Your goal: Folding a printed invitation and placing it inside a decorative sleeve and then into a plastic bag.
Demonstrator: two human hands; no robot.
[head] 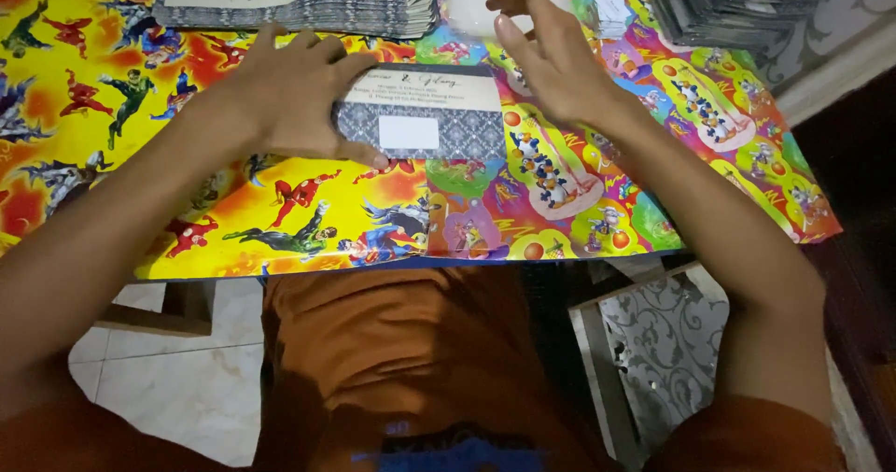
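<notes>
Left hand (294, 89) flat on card (420, 112), fingers spread, holding nothing; right hand (546, 56) half-open, pinching sleeve (467, 5): better keeping card steady, sleeve mouth wide.

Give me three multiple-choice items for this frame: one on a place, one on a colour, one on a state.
1. Where does the grey patterned card lie?
A. on the cartoon-print table cover
B. on the floor
C. on a chair

2. What colour is the blank label on the card?
A. red
B. white
C. green

3. How does the left hand meet the card?
A. lifted well clear of it
B. pressed flat on its left end
C. curled in a fist beside it

Answers: 1 A, the card rests on the cover between both hands; 2 B, the small rectangle is white; 3 B, fingers spread over the card's left end.
</notes>
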